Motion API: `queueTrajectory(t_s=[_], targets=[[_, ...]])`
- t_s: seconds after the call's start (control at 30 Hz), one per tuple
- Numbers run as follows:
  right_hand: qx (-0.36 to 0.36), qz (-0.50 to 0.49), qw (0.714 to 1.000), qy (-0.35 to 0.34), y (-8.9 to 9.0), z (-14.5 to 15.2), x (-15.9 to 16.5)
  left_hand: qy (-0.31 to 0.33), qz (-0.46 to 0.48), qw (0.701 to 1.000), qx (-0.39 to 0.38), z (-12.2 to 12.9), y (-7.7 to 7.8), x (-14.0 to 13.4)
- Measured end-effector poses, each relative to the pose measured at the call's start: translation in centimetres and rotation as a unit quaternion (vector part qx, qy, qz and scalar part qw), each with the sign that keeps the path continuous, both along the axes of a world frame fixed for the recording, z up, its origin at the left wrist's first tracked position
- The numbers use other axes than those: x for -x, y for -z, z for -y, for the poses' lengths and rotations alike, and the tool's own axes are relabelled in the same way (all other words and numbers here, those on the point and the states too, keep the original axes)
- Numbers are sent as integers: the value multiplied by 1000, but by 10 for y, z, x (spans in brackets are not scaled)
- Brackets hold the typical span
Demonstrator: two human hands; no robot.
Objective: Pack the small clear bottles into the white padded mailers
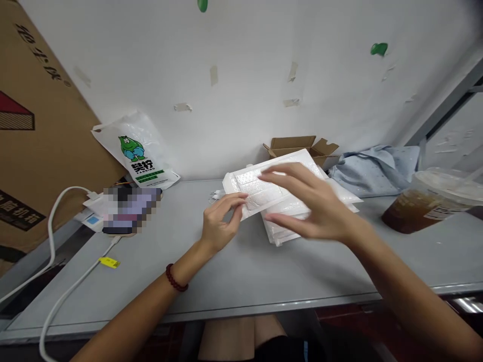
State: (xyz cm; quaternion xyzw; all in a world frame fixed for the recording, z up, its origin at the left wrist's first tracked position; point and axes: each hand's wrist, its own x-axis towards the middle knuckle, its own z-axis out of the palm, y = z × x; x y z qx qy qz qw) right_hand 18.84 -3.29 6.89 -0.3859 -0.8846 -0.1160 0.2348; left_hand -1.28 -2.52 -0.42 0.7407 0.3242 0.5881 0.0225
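A white bubble mailer (260, 183) is held up over the table, its bubbled surface facing me. My left hand (222, 218) pinches its lower left edge between thumb and fingers; a dark red bead bracelet circles that wrist. In front of the mailer's right part, my right hand (313, 206) is spread with thumb and fingers apart, slightly blurred, and nothing shows between them. More white bubble mailers (279, 236) lie in a stack beneath, partly hidden by the right hand. Behind them stands an open cardboard box (292, 146).
On the grey table (211, 276), a phone (132, 211) with a white cable (71, 296) lies left, near a white plastic bag (138, 151) and a large carton (45, 130). To the right are a light blue cloth bag (373, 171) and a lidded drink cup (422, 201).
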Motion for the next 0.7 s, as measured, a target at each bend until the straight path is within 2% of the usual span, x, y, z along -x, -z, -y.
queueTrajectory(t_s=[0.07, 0.13, 0.23, 0.47, 0.7], targets=[[13, 41, 998, -48, 9, -21, -3, 14, 10, 999, 40, -1, -1, 1], [21, 63, 997, -33, 23, -36, -1, 39, 16, 996, 74, -1, -2, 3], [11, 60, 998, 1, 37, -43, 4, 85, 27, 990, 113, 1, -4, 5], [32, 50, 998, -22, 36, -35, 8, 125, 36, 976, 177, 5, -6, 6], [-59, -24, 998, 13, 42, -34, 12, 67, 210, 943, 248, 2, -11, 0]])
